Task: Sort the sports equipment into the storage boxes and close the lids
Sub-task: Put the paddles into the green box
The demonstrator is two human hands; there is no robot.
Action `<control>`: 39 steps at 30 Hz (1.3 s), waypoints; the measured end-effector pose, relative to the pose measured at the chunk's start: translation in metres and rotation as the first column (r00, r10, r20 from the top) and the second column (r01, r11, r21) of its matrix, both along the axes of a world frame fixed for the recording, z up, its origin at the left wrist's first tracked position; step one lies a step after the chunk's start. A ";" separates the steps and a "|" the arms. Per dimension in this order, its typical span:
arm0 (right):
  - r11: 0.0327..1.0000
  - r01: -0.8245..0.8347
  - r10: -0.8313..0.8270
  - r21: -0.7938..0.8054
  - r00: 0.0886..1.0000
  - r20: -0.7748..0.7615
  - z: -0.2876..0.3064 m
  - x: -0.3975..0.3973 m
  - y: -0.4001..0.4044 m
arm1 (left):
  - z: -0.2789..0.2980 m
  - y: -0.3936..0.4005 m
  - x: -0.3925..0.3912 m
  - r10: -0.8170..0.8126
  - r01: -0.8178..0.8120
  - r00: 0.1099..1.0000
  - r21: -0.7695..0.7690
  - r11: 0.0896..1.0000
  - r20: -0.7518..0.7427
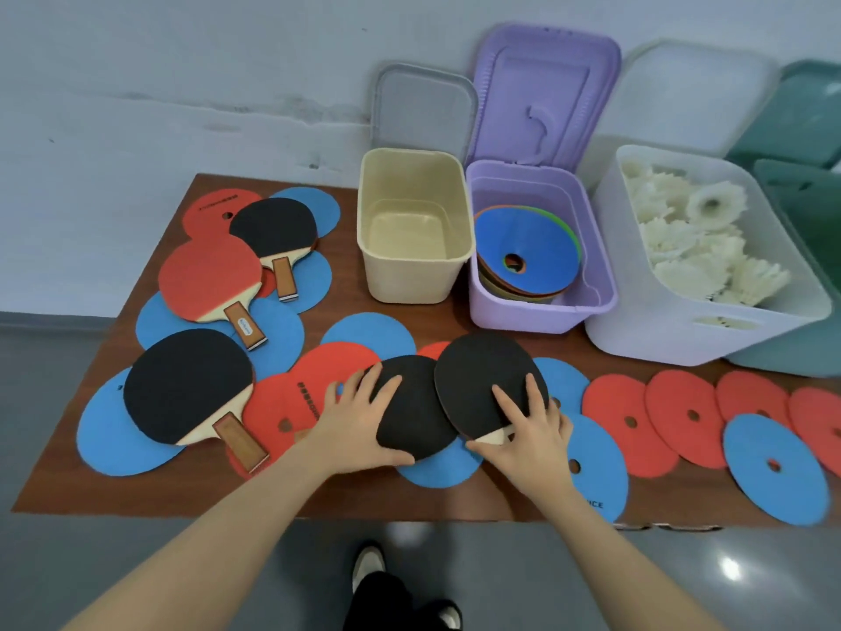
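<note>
Two black paddles (455,393) overlapping on desk (91,448), in front of beige box (412,284). Left hand (359,421), right hand (528,430): grip flat, fingers spread, pressing blades. Rigid, light; best lifted by handles.

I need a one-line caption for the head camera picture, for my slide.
Both hands, left hand and right hand, rest on two black paddles among flat discs, before the empty beige box.
</note>
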State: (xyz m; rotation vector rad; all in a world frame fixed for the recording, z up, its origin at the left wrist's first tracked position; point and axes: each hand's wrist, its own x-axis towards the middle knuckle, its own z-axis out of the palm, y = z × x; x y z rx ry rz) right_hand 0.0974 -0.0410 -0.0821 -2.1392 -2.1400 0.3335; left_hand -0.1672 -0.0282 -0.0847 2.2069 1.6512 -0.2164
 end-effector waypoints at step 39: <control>0.895 -0.099 0.182 0.436 0.971 -0.152 0.092 0.201 -0.027 | 0.113 -0.075 0.218 0.506 -0.599 0.801 0.413 0.687 0.320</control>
